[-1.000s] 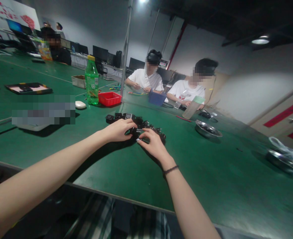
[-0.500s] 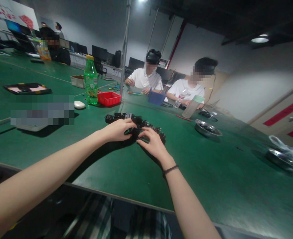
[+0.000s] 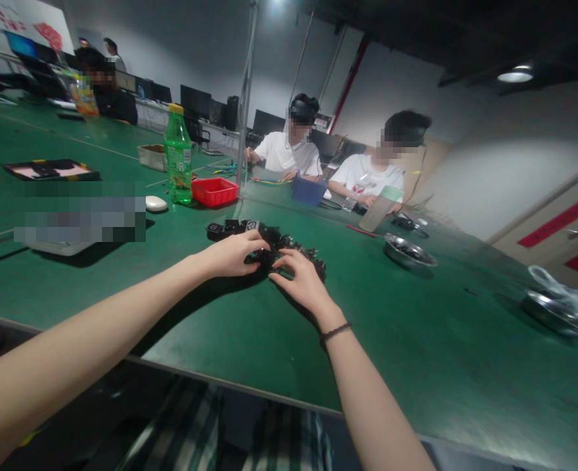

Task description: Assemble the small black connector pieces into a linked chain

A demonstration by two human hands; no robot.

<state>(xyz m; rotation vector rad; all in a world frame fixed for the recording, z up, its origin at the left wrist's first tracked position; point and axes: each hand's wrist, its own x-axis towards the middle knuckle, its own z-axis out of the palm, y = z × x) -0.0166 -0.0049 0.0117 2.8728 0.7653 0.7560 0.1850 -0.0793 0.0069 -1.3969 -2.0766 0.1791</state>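
My left hand (image 3: 233, 254) and my right hand (image 3: 303, 280) meet at a spread of small black parts (image 3: 272, 237) on the green table (image 3: 250, 347). The thumb and fingers of each hand are curled round a dark piece between them; its kind is too small and dark to make out. Behind my left hand lie blocky black pieces (image 3: 215, 230), some with a pale round mark. Spiky black pieces (image 3: 313, 256) lie behind and beside my right hand, which partly covers them. A dark band circles my right wrist.
To the left stand a green bottle (image 3: 178, 160), a red tray (image 3: 215, 191) and a white mouse (image 3: 156, 204). A metal bowl (image 3: 409, 254) of dark parts is at right, with another metal bowl (image 3: 558, 314) farther right. Two people sit across the table, near a blue bin (image 3: 308, 188).
The view has shifted very slightly. Both hands keep nearly the same pose over the black parts, and nothing else has visibly moved.
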